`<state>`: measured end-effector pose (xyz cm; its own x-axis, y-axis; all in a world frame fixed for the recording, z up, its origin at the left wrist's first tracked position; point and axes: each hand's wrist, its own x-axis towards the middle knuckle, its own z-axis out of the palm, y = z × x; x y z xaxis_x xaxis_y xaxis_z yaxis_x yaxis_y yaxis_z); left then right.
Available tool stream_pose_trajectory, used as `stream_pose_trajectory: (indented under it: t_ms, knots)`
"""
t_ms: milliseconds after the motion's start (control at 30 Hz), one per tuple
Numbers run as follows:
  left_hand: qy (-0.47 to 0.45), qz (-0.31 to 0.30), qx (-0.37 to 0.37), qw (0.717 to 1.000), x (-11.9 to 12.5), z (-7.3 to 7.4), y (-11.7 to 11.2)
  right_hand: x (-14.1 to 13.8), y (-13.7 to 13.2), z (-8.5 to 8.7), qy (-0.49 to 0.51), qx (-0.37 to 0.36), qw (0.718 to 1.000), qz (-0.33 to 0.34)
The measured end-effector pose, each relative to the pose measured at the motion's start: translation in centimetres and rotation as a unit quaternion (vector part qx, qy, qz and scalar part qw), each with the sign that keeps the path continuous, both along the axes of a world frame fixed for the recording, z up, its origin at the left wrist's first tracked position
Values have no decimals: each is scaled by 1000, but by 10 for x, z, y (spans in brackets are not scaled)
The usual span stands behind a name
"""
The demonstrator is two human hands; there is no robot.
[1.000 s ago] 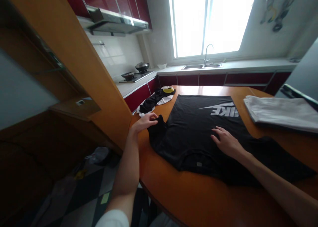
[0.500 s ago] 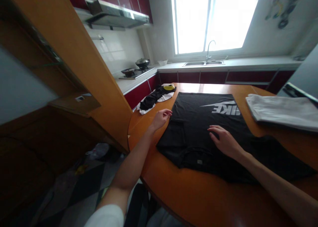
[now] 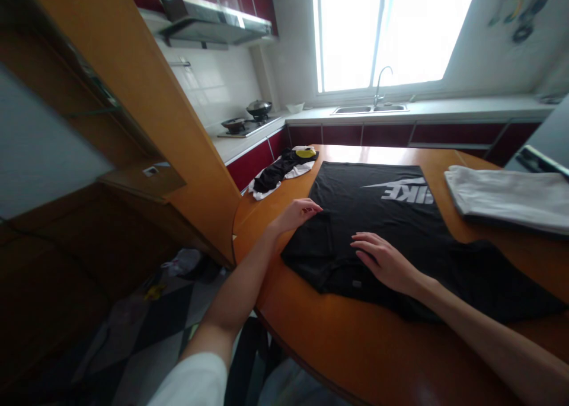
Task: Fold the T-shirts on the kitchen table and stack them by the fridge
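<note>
A black T-shirt (image 3: pixel 395 228) with a white NIKE print lies spread on the wooden table, its collar toward me. One sleeve is folded in on the left, while the other reaches out to the right. My left hand (image 3: pixel 297 214) is at the shirt's left edge above the folded-in sleeve, its fingers loosely bent and apart, holding nothing I can see. Over the shirt's chest, near the collar, my right hand (image 3: pixel 386 262) is open with the fingers stretched leftward. Whether either hand touches the cloth is hard to tell.
A folded white cloth stack (image 3: pixel 507 197) sits on the table (image 3: pixel 355 347) at the right. Black and white clothing (image 3: pixel 280 172) with a yellow patch lies at the far left. Behind are a sink (image 3: pixel 368 109), a stove (image 3: pixel 246 127) and a wooden partition (image 3: pixel 195 157).
My left hand has moved right, from beside the shirt to over its left edge. My right hand has shifted left across the shirt. The view has tilted slightly.
</note>
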<state>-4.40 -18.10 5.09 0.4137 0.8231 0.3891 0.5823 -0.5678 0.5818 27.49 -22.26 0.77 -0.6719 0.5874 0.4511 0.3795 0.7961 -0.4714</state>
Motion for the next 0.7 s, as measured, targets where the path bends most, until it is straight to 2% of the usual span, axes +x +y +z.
stream_pose_trajectory:
  t_ms: [133,233,333,467,567,700]
  knots:
    - [55,-110,5,992,11,-9,0,3,3,1,11,10,1000,-5]
    - [74,-137,-2,988,9,-14,4,5,4,4,15,18,1000,-13]
    - [45,-102,2,994,-1,-14,8,5,2,7,7,21,1000,-9]
    - [26,-47,-15,998,-16,-14,12,0,-7,10,-41,24,998,39]
    - [62,-38,-47,996,-19,-20,15,-9,-16,10,-100,21,991,91]
    - [83,-27,-46,995,-21,-31,21,-18,-25,10,-158,3,980,125]
